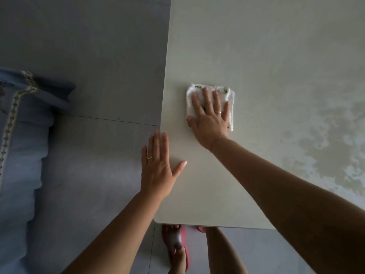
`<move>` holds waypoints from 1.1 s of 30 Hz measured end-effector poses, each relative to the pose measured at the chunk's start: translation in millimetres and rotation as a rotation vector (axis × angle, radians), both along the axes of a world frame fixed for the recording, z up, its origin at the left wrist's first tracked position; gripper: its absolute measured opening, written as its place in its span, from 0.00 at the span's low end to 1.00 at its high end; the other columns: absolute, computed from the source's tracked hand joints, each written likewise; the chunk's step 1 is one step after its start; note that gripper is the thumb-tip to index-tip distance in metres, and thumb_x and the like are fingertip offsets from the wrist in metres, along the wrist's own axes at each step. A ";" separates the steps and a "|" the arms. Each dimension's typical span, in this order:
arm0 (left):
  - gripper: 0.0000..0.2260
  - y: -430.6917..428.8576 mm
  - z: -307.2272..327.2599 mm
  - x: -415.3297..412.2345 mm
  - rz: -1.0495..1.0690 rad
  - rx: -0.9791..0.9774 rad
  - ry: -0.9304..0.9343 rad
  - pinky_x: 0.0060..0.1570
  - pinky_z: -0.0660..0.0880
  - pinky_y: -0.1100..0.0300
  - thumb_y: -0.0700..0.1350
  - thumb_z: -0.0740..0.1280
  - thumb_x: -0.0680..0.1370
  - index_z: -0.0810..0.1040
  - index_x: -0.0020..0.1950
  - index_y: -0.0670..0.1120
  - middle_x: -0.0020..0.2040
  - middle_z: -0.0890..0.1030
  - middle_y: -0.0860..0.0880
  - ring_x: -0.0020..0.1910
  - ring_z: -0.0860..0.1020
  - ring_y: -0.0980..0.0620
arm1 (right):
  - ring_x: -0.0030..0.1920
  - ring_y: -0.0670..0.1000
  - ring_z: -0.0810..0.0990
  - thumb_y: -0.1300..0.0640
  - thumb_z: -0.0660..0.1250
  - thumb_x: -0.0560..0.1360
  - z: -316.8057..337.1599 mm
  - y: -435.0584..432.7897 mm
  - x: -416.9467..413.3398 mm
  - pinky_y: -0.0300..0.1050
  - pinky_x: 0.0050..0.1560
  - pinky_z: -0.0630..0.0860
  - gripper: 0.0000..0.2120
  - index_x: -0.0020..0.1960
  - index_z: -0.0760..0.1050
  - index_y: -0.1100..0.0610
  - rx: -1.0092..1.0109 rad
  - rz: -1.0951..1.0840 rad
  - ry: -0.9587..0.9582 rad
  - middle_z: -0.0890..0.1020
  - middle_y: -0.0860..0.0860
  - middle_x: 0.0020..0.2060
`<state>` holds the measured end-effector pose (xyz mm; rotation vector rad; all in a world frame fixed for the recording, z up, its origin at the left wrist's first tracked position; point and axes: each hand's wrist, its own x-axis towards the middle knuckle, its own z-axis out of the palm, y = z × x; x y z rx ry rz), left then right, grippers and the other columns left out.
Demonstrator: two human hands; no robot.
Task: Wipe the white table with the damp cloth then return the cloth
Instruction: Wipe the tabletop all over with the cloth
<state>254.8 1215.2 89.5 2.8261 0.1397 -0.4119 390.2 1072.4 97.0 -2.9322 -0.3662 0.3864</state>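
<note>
The white table (256, 46) fills the right half of the view, its left edge running down the middle. A folded white cloth (230, 95) with small dark marks lies on it near that left edge. My right hand (209, 119) presses flat on the cloth, fingers spread, covering most of it. My left hand (158, 167) rests flat at the table's left edge, fingers apart and holding nothing, thumb on the tabletop. Wet streaks and patches show on the table surface at the right.
Grey tiled floor (88, 66) lies left of the table. A blue cushioned seat with patterned trim (21, 135) stands at the far left. Below the table's near edge I see my feet in red slippers (175, 246).
</note>
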 end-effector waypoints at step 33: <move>0.32 -25.1 6.5 51.7 -0.120 0.064 -0.142 0.72 0.52 0.47 0.61 0.53 0.78 0.59 0.76 0.43 0.77 0.56 0.43 0.75 0.56 0.42 | 0.76 0.53 0.39 0.45 0.48 0.80 0.0 -15.9 98.0 0.59 0.72 0.36 0.26 0.76 0.46 0.43 0.035 0.048 0.021 0.43 0.47 0.77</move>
